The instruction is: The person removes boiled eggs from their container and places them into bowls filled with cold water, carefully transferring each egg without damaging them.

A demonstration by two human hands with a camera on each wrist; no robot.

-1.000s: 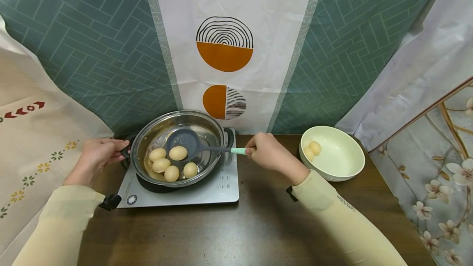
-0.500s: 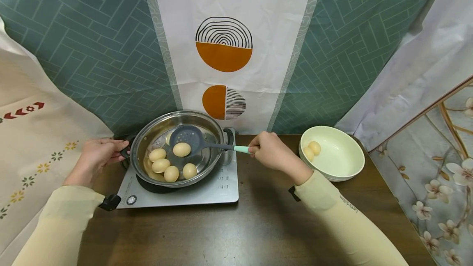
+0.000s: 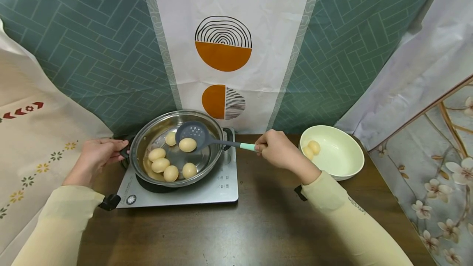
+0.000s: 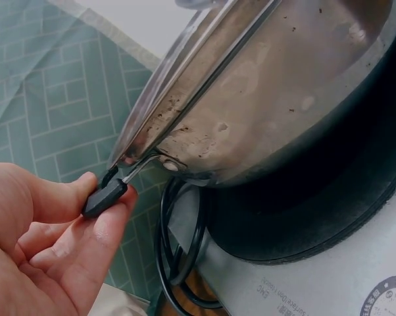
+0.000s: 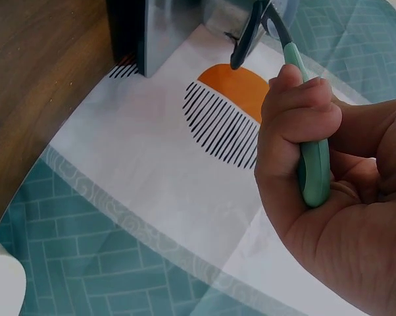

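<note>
A wide steel pan (image 3: 212,163) holds several pale tan eggs (image 3: 171,173). Its black left side handle (image 4: 106,197) is pinched between the thumb and fingers of my left hand (image 3: 97,154). My right hand (image 3: 276,147) grips the mint-green handle (image 5: 314,172) of a grey slotted ladle, its fingers curled round it. The ladle's perforated bowl (image 3: 192,129) is over the pan, carrying one egg (image 3: 187,145). Behind the bowl's left edge another egg (image 3: 171,138) partly shows. The ladle's bowl is outside the right wrist view.
Beneath the pan is a silver induction cooker (image 3: 221,194) on a dark wooden table (image 3: 207,233). To the right stands a pale green bowl (image 3: 341,155) with two eggs (image 3: 314,147) inside. A black cable (image 4: 164,243) loops beside the cooker. Patterned cloth (image 3: 255,106) hangs behind.
My right hand has moved right and slightly up, bringing the ladle and its egg toward the pan's right side. An egg behind the ladle has come into sight. My left hand stays put.
</note>
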